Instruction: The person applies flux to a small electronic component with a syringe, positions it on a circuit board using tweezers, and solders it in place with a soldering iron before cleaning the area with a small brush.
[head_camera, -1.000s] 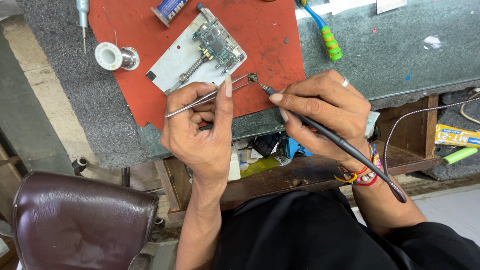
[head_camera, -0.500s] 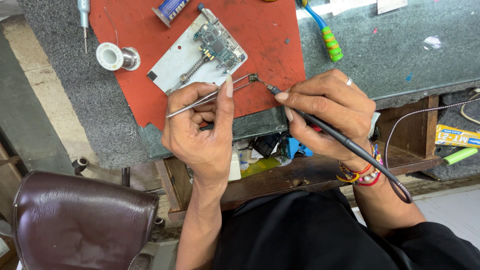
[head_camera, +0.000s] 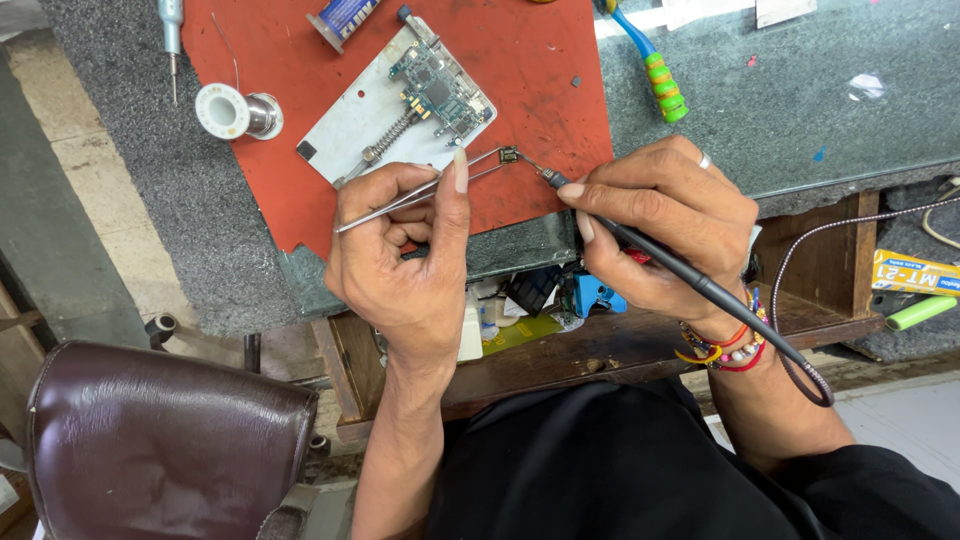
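On the bench (head_camera: 820, 110), grey and speckled, I count one red mat (head_camera: 540, 90), the largest item on it. Below the bench edge stands one brown leather chair back (head_camera: 160, 440).

On the mat: one white holder plate (head_camera: 370, 120) carrying one green circuit board (head_camera: 440, 85). Just left of the plate lies one spool of solder wire (head_camera: 235, 110). One brush with a green-and-yellow grip (head_camera: 660, 85) lies across the mat's right edge.

Hands, two. My left hand (head_camera: 400, 260) has its grip closed on one pair of metal tweezers (head_camera: 420, 190); their tips pinch one small dark component (head_camera: 508, 154), held over the mat just below the plate. My right hand (head_camera: 670, 225) has its grip closed, pen-fashion, around one black soldering iron (head_camera: 700, 285). Its tip reaches the component; I log it as touching or very nearly so.

One screwdriver (head_camera: 172, 35) lies at the bench's top left.
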